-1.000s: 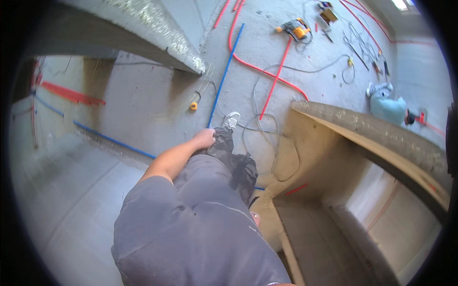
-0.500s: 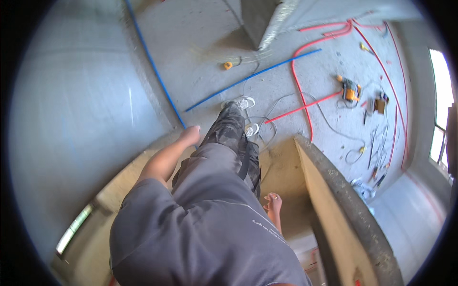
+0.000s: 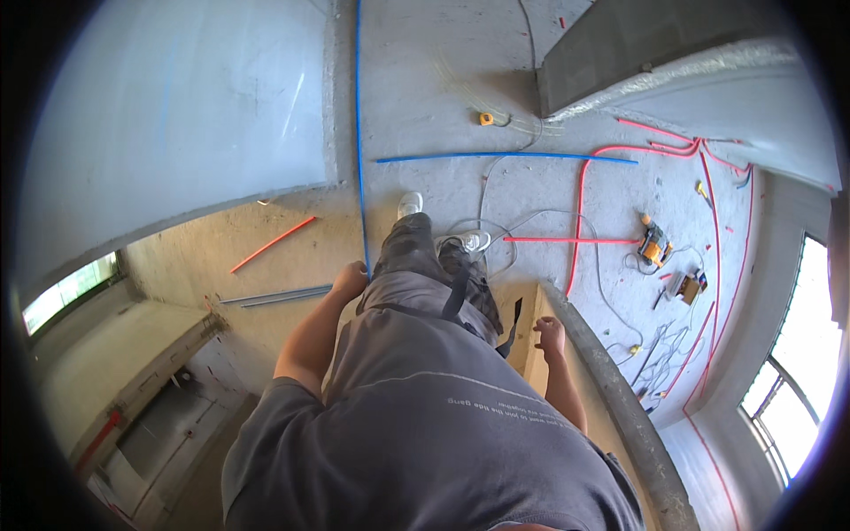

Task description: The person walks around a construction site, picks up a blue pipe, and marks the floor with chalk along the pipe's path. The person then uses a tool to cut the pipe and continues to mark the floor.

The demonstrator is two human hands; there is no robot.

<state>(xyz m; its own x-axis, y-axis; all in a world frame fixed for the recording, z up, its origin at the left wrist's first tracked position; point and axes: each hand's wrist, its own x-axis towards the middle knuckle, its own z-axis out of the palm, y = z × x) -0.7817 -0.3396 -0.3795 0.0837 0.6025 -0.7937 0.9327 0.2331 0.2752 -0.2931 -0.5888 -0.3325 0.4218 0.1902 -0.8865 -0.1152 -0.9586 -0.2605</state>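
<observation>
A long, thin blue pipe [image 3: 359,133] runs from my left hand [image 3: 351,280] away toward the top of the head view. My left fingers are closed round its near end, beside my thigh. My right hand [image 3: 550,335] hangs by my right side with its fingers loosely curled, and nothing shows in it. Near that hand, a dark strap [image 3: 511,329] dangles from my waist. A second blue pipe [image 3: 505,156] lies crosswise on the floor ahead of my shoes.
Red pipes [image 3: 575,239] and a grey cable [image 3: 602,292] cross the concrete floor. An orange-black power tool [image 3: 654,243] lies at right, a yellow tape measure [image 3: 486,119] ahead. A low wall edge [image 3: 611,389] is close on my right. Grey pipes [image 3: 279,296] lie at left.
My body has turned and stepped, so the room has swung round in view. The held blue pipe has moved along with my left hand. My right hand has come up and forward.
</observation>
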